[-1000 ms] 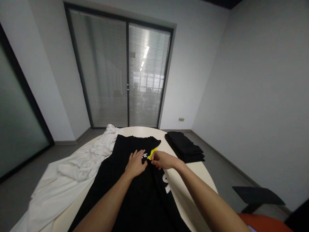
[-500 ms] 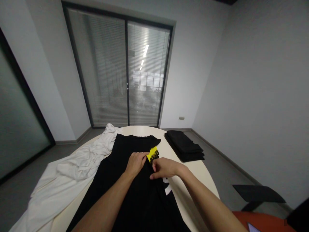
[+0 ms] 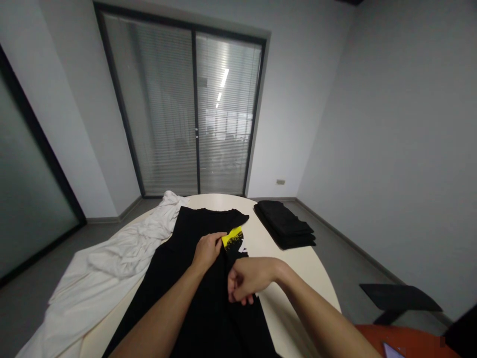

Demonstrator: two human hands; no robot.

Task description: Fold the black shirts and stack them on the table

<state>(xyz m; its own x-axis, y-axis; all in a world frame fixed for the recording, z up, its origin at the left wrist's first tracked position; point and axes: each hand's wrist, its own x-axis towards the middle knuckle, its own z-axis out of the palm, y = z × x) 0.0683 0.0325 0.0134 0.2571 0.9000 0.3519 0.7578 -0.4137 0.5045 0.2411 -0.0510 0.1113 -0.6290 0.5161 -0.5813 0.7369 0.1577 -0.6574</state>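
A black shirt point(image 3: 194, 298) lies spread lengthwise on the table, its neckline at the far end. Along its right side a part is folded inward, showing a yellow-and-black print point(image 3: 233, 237) with a bit of white. My left hand point(image 3: 207, 251) is closed, pinching the fabric at the left end of the yellow patch. Lower on the right edge, my right hand point(image 3: 253, 279) has its fingers curled on the shirt's fabric; the hand itself hides part of what it grips.
A crumpled white cloth point(image 3: 112, 263) covers the left of the round pale table point(image 3: 301, 268) and hangs over its edge. Folded black garments point(image 3: 283, 223) are stacked at the back right. A chair with a black armrest point(image 3: 400, 297) and red seat stands at right.
My right hand has moved down along the shirt's right edge, toward me, with its fingers curled under. The yellow patch shows more flatly, and my left hand has barely shifted.
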